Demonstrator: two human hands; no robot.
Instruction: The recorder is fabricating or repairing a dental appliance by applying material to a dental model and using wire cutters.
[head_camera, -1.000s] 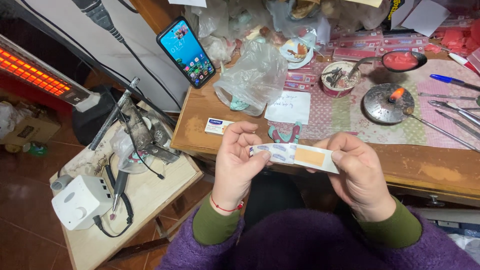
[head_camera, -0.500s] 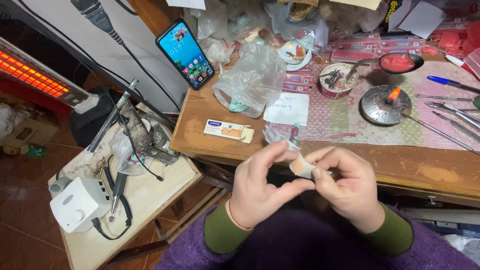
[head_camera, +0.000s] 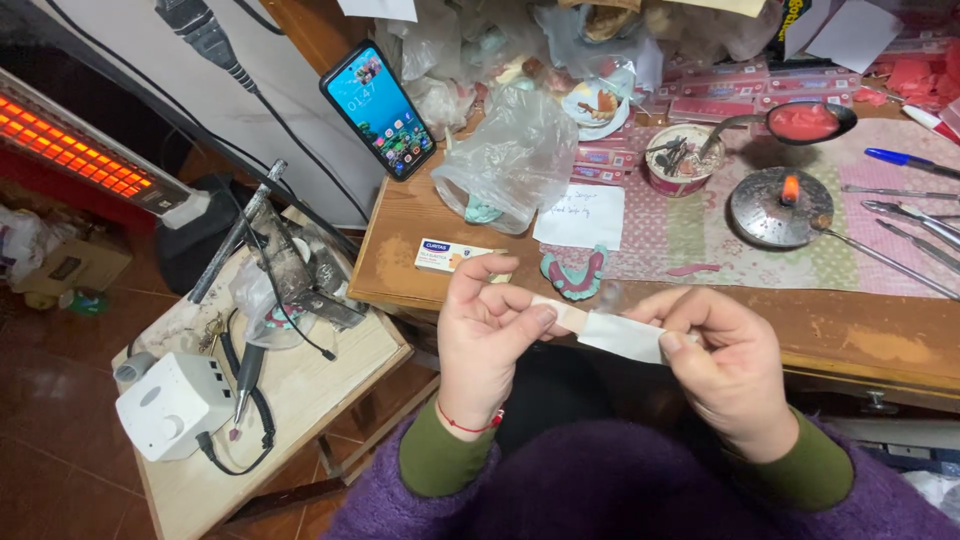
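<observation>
Both grips clamped on a wrapped adhesive bandage (head_camera: 612, 331) at frame centre, left hand (head_camera: 492, 340), right hand (head_camera: 722, 365), below the bench (head_camera: 860, 330).

A small dental workshop: cluttered wooden bench (head_camera: 620, 310) with a pink-and-teal denture model (head_camera: 573, 275), lit round metal burner (head_camera: 782, 205), slim metal hand instruments (head_camera: 905, 212).

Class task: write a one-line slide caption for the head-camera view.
Left hand and right hand pull a paper-wrapped adhesive bandage strip apart above a cluttered wooden workbench.
</observation>
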